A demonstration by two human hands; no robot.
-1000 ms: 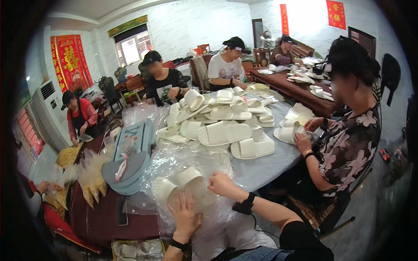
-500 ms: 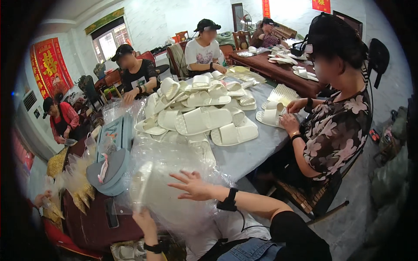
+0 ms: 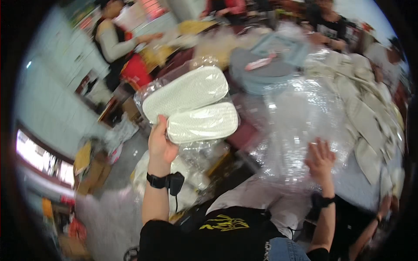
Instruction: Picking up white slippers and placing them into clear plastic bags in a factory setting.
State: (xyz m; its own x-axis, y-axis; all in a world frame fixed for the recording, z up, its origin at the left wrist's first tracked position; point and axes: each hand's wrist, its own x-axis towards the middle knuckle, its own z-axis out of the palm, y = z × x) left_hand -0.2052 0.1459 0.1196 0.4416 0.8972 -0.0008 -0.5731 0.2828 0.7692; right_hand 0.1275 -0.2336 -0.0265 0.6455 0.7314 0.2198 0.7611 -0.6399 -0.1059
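Observation:
My left hand (image 3: 163, 143) is closed on the edge of a clear bag with a pair of white slippers (image 3: 187, 98) inside. Their textured soles face up, one beside the other, and the bag is held raised left of the table. My right hand (image 3: 321, 158) lies with fingers spread on a stack of shiny clear plastic bags (image 3: 296, 117), touching the near right part of it. A heap of loose white slippers (image 3: 370, 113) lies right of the bags, blurred by motion.
Beyond the bags sits a grey-blue rounded object (image 3: 265, 61) with a pinkish strip on top. Below my left hand are more wrapped pale slippers (image 3: 187, 169). Co-workers stand or sit around the table, one person (image 3: 113, 43) at the far left. Cardboard boxes (image 3: 93, 172) stand on the floor.
My view has swung to the left. My left hand has lifted the bagged slippers away from the table to the left. My right hand has come down onto the plastic bags.

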